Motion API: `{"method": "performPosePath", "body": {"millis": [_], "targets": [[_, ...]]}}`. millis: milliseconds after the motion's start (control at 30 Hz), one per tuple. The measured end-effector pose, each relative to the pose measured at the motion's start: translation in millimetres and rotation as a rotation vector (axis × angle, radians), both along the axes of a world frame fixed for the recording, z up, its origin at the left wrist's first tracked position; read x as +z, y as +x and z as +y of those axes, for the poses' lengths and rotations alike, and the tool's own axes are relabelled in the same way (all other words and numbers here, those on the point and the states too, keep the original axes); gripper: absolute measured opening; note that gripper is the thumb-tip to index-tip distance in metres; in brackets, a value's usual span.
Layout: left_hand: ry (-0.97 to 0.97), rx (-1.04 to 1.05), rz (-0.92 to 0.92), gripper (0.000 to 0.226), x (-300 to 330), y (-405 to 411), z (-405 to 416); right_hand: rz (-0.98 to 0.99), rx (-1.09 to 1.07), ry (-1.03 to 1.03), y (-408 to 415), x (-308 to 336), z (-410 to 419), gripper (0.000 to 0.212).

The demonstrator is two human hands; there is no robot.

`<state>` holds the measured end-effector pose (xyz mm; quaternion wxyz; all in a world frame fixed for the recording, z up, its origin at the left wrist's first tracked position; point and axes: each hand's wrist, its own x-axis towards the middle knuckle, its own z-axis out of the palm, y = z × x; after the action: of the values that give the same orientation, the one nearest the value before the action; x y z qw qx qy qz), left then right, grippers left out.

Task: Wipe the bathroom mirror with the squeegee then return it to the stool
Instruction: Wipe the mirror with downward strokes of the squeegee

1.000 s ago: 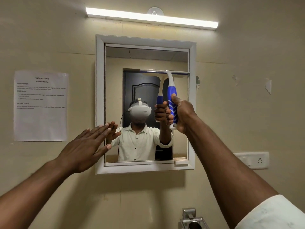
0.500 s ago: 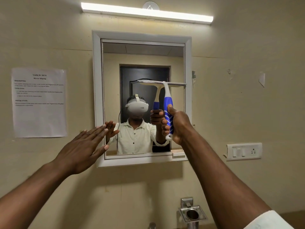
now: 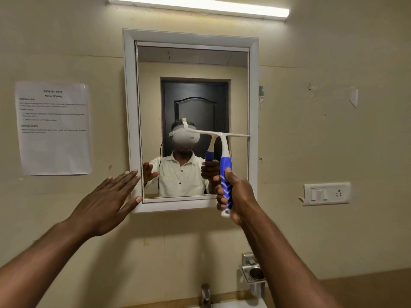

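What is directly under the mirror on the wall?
Under the mirror is bare wall, then a tap and a metal holder. The right arm covers part of the holder; its inside is unclear.

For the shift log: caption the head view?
Right hand grips squeegee against bathroom mirror; open left hand raised beside frame.

Notice point(image 3: 53, 127) text blurred; tap point(image 3: 205, 295) cut off; squeegee point(image 3: 223, 156) handle part-hidden.

warm, dim light from the tube lamp point(image 3: 198, 6) overhead; soft focus, wide-angle bending at edges.
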<state>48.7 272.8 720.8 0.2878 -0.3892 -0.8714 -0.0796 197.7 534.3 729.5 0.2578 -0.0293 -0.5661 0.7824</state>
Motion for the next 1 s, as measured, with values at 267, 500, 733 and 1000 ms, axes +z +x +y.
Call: {"method": "performPosePath", "body": {"millis": [267, 500, 733, 1000], "targets": [[-0.014, 0.004, -0.022, 0.068, -16, -2, 0, -0.031, -0.037, -0.025, 3, -60, -4, 0.037], [-0.021, 0.003, -0.035, 0.070, -28, -5, 0, -0.080, -0.039, -0.063, 9, -100, -6, 0.038], [-0.040, -0.014, -0.055, 0.075, -39, -10, 3, -0.174, -0.067, -0.063, 21, -116, -12, 0.037], [-0.050, -0.029, -0.043, 0.074, -43, -10, 8, -0.304, -0.141, -0.034, 36, -104, -17, 0.024]]}}
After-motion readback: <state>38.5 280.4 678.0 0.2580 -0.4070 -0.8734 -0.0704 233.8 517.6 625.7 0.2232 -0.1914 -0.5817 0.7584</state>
